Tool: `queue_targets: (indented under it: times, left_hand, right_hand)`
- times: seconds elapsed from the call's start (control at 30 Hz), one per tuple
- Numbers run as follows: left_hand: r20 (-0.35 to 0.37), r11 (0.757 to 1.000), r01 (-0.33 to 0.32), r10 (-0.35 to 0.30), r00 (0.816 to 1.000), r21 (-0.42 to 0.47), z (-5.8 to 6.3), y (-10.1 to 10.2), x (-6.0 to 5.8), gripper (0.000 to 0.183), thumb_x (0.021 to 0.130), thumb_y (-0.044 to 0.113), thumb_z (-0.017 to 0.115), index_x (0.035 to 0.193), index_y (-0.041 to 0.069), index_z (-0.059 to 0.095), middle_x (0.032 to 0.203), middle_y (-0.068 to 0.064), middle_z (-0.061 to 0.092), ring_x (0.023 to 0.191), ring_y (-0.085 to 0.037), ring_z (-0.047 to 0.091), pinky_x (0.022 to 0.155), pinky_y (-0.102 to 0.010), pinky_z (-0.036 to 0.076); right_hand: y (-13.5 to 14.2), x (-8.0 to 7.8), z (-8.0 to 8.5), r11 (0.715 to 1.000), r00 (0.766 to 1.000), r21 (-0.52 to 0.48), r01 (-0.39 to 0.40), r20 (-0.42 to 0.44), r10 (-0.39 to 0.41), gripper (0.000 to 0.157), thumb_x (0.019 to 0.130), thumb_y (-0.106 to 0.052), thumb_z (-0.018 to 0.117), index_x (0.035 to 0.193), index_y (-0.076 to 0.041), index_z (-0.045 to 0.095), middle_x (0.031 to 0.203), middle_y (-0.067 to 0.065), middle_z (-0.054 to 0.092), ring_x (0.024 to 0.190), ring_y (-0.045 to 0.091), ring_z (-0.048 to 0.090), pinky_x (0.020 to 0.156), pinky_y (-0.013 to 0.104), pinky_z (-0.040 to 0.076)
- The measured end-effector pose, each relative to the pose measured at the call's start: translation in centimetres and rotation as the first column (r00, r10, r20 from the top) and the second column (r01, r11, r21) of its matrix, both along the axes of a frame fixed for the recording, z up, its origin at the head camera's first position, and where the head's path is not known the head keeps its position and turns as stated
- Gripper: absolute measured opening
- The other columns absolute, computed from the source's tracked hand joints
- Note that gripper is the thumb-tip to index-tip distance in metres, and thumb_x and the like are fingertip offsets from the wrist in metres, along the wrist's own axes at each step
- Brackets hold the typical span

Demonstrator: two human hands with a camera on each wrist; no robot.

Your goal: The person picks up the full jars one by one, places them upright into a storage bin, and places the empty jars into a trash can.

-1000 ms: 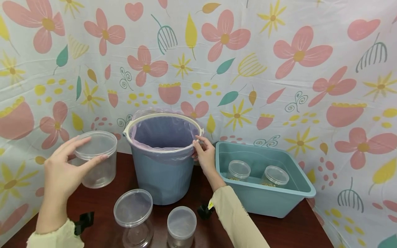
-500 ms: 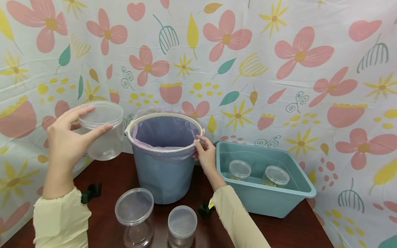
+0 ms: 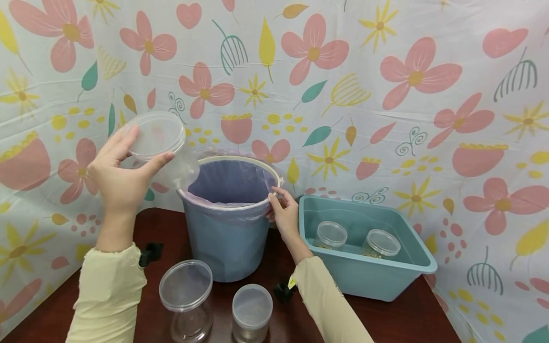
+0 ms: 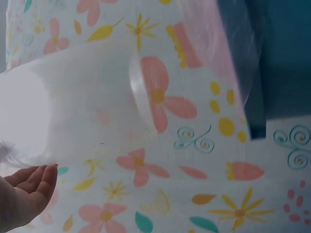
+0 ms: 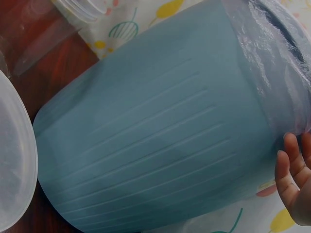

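My left hand (image 3: 124, 176) grips a clear plastic jar (image 3: 173, 166) by its lidded top, thumb on one side and fingers on the other. The jar tilts, its base overlapping the left rim of the blue bucket (image 3: 227, 247) in the head view. In the left wrist view the jar (image 4: 92, 107) looks see-through, with the fingertips at its lid end. My right hand (image 3: 284, 212) pinches the bucket's rim at the right, by the white handle ring and the pinkish plastic liner (image 3: 214, 205). The right wrist view has those fingers against the liner (image 5: 272, 82).
Two clear lidded jars, a wide one (image 3: 186, 288) and a narrower one (image 3: 252, 309), stand on the dark red table (image 3: 150, 305) before the bucket. At the right, a teal basin (image 3: 373, 281) contains two small jars with grainy contents. Flower-patterned cloth (image 3: 343, 95) hangs behind.
My left hand has lifted the jar up and to the right, from low beside the bucket to its left rim, tipping it along the way. My right hand stays at the rim.
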State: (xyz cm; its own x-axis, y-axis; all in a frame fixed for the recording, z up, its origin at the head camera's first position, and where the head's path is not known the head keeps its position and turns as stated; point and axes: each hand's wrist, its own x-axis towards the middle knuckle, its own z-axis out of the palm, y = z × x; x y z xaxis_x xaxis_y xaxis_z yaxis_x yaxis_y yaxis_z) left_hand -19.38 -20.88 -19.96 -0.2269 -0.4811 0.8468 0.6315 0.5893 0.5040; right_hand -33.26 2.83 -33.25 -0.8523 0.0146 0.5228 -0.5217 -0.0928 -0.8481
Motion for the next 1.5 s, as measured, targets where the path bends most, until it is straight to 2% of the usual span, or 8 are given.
queue_targets:
  times: [0.13, 0.33, 0.5, 0.7, 0.83, 1.07, 1.23, 1.5]
  left_hand:
    - [-0.103, 0.998, 0.037, -0.041, 0.994, -0.045, -0.3, 0.9, -1.0, 0.062, 0.048, -0.002, 0.086, 0.106, 0.0, 0.064, 0.108, -0.008, 0.062, 0.103, -0.015, 0.055, 0.077, -0.019, 0.04]
    - [-0.112, 0.99, 0.025, -0.041, 0.993, -0.14, -1.1, 2.4, -2.3, 0.063, 0.049, 0.004, 0.087, 0.108, -0.001, 0.063, 0.112, -0.01, 0.06, 0.109, -0.016, 0.052, 0.091, -0.03, 0.039]
    - [-0.06, 0.987, 0.076, -0.085, 0.995, -0.14, -2.5, 3.5, -3.4, 0.066, 0.048, 0.005, 0.087, 0.109, -0.003, 0.062, 0.113, -0.013, 0.059, 0.11, -0.019, 0.051, 0.09, -0.033, 0.04]
    - [0.042, 0.979, 0.042, -0.034, 0.999, -0.2, -4.9, 3.6, -4.9, 0.067, 0.052, 0.014, 0.087, 0.111, -0.004, 0.061, 0.115, -0.021, 0.056, 0.11, -0.028, 0.051, 0.089, -0.039, 0.04]
    - [0.142, 0.981, 0.064, -0.038, 0.989, -0.185, -6.7, 3.6, -5.7, 0.067, 0.054, 0.017, 0.087, 0.111, -0.004, 0.061, 0.115, -0.02, 0.056, 0.113, -0.031, 0.048, 0.092, -0.042, 0.037]
    - [0.256, 0.975, 0.088, -0.034, 0.966, -0.204, -9.1, 3.4, -6.3, 0.062, 0.058, 0.02, 0.085, 0.112, -0.002, 0.062, 0.115, -0.021, 0.055, 0.11, -0.034, 0.048, 0.089, -0.046, 0.037]
    - [0.345, 0.967, 0.116, -0.031, 0.938, -0.229, -10.0, 3.3, -6.4, 0.062, 0.058, 0.022, 0.085, 0.111, -0.002, 0.062, 0.117, -0.023, 0.053, 0.11, -0.038, 0.047, 0.091, -0.05, 0.033]
    - [0.358, 0.957, 0.112, -0.009, 0.934, -0.267, -10.2, 3.4, -6.6, 0.058, 0.06, 0.025, 0.084, 0.108, 0.0, 0.064, 0.114, -0.022, 0.055, 0.107, -0.035, 0.049, 0.092, -0.052, 0.028]
  right_hand:
    - [0.0, 0.1, 0.0, 1.0, 1.0, 0.006, 0.004, 0.006, -0.004, 0.025, 0.086, -0.011, 0.058, 0.109, -0.003, 0.061, 0.056, 0.004, 0.053, 0.04, 0.015, 0.049, 0.038, 0.026, 0.041]
    - [0.0, 0.1, 0.0, 1.0, 1.0, 0.003, 0.004, 0.014, -0.004, 0.028, 0.086, -0.011, 0.057, 0.111, 0.002, 0.058, 0.056, 0.005, 0.053, 0.039, 0.014, 0.049, 0.038, 0.025, 0.041]
    - [-0.1, 0.2, 0.0, 1.0, 1.0, 0.004, -0.002, 0.014, 0.002, 0.029, 0.087, -0.011, 0.057, 0.112, 0.003, 0.057, 0.056, 0.006, 0.053, 0.039, 0.014, 0.049, 0.038, 0.024, 0.04]
    - [-0.1, 0.3, 0.2, 1.0, 1.0, 0.005, -0.008, 0.018, 0.008, 0.029, 0.087, -0.011, 0.058, 0.112, 0.004, 0.057, 0.059, 0.016, 0.054, 0.039, 0.014, 0.049, 0.038, 0.024, 0.041]
    - [0.0, 0.3, 0.3, 1.0, 1.0, 0.005, -0.021, 0.021, 0.02, 0.026, 0.087, -0.007, 0.057, 0.111, 0.005, 0.058, 0.059, 0.02, 0.053, 0.039, 0.018, 0.049, 0.038, 0.025, 0.04]
    - [-0.1, 0.3, 0.2, 1.0, 0.999, 0.008, -0.03, 0.019, 0.03, 0.029, 0.087, -0.009, 0.057, 0.112, 0.005, 0.057, 0.056, 0.006, 0.053, 0.039, 0.015, 0.049, 0.038, 0.024, 0.041]
    - [-0.1, 0.2, 0.0, 1.0, 1.0, 0.01, -0.022, -0.005, 0.022, 0.03, 0.087, -0.012, 0.058, 0.112, 0.005, 0.057, 0.056, 0.009, 0.053, 0.039, 0.013, 0.049, 0.038, 0.024, 0.04]
    - [0.0, 0.0, 0.0, 1.0, 1.0, -0.003, -0.02, -0.011, 0.02, 0.029, 0.087, -0.012, 0.058, 0.112, 0.003, 0.058, 0.056, 0.007, 0.053, 0.039, 0.014, 0.049, 0.038, 0.024, 0.04]
